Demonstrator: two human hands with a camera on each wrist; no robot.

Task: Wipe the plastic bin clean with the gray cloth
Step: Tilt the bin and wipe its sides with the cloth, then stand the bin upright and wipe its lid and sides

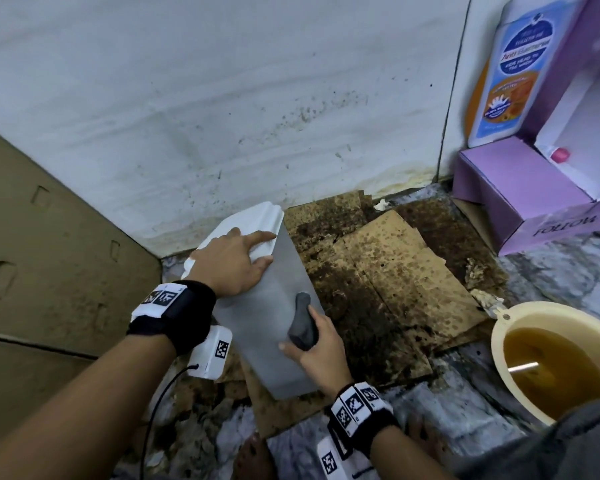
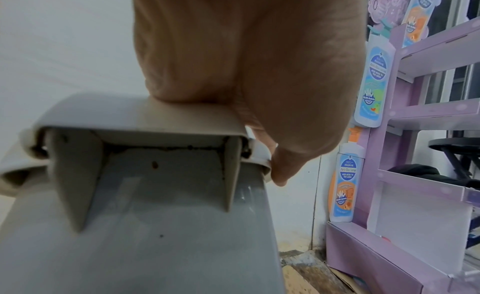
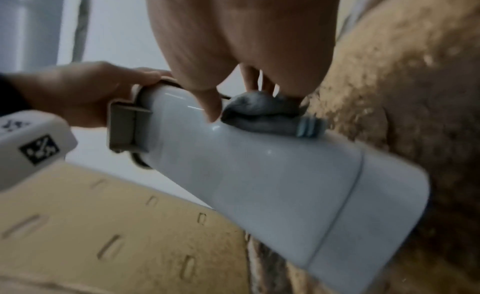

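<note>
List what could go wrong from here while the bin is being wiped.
1. The plastic bin lies tilted, steadied only by the left hand at its white lid end; a hard stroke could make it slip or roll.
2. The stained cardboard lies right beside it, so the gray cloth in the right hand could pick up grime.
3. The basin of brownish water sits by the right forearm and could be knocked.

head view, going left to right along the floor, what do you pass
cardboard sheet → left hand on the plastic bin → right hand with the gray cloth → stained cardboard → basin
</note>
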